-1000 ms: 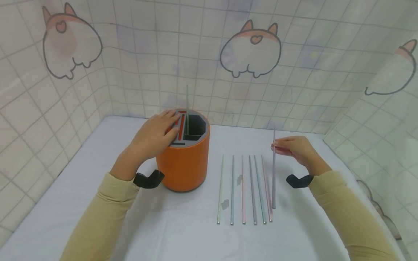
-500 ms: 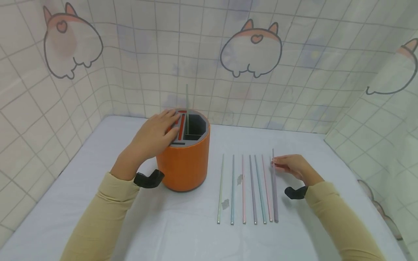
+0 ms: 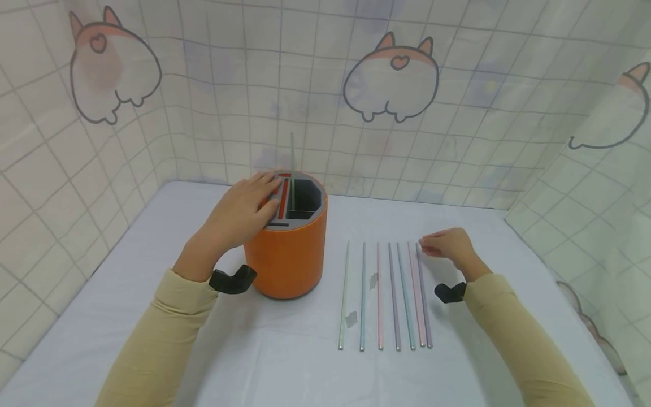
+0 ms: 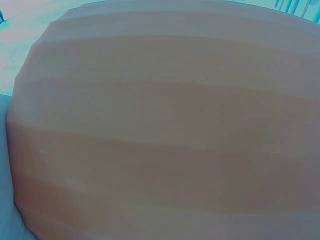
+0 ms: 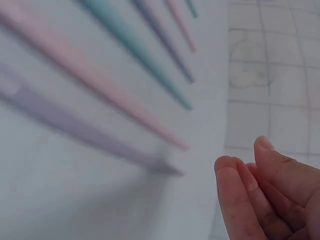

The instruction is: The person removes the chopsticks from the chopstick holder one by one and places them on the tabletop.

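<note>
My left hand (image 3: 235, 210) rests on the grey top of an orange cylindrical holder (image 3: 286, 265), its fingers spread over the slots. The holder's wall (image 4: 165, 120) fills most of the left wrist view. One pale green chopstick (image 3: 292, 169) stands upright in the holder. On the white table lies a row of several pastel chopsticks, tips away from me. At its right end is a purple chopstick (image 3: 424, 299). Just beyond its tip hovers my right hand (image 3: 450, 247). In the right wrist view a gap separates thumb and fingers (image 5: 235, 200), which hold nothing; the purple chopstick (image 5: 95, 130) lies apart from them.
A pink chopstick (image 3: 416, 294) lies close beside the purple one. Farther left are a teal chopstick (image 3: 363, 299) and a green chopstick (image 3: 344, 299). A grid-patterned cloth (image 3: 483, 152) hangs along the back and sides of the table.
My right hand has lowered the purple chopstick onto the table at the row's right end and let go of it. My left hand has stayed on the holder.
</note>
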The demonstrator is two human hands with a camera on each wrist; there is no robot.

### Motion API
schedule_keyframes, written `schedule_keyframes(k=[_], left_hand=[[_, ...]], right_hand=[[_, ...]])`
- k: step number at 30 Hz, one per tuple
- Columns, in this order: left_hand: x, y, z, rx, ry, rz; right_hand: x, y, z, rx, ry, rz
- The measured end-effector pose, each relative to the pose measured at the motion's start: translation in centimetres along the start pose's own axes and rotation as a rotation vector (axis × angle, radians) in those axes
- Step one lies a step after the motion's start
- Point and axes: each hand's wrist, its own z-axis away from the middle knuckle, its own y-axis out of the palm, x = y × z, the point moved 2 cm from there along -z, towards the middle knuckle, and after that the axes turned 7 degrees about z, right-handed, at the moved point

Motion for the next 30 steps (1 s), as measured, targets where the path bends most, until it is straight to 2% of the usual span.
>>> schedule_keyframes(k=[4,9,16,23,26,30], left_hand=[[-0.2,-0.1,0.0,0.007,-0.006,-0.005],[-0.2,0.0,-0.1,0.015,-0.005,-0.010],[-0.2,0.1,-0.1,0.031,-0.004,-0.021],[-0.1,0.0,-0.1,0.040,-0.011,-0.034],[-0.2,-0.1,-0.1,0.044,-0.016,-0.032],[-0.3,-0.1,-0.1,0.041,-0.012,-0.027]], right_hand=[[4.5,0.2,0.2,-0.030,-0.077,-0.025],[10.7,1.7,0.5,-0.036,-0.137,-0.047],[18.0,4.8,1.2,-0.034,-0.258,-0.203],[23.7,8.3,2.6,0.029,-0.418,-0.174],[25.6,9.5,3.2,0.056,-0.487,-0.207],[27.2,10.7,3.6,0.078,-0.517,-0.245]])
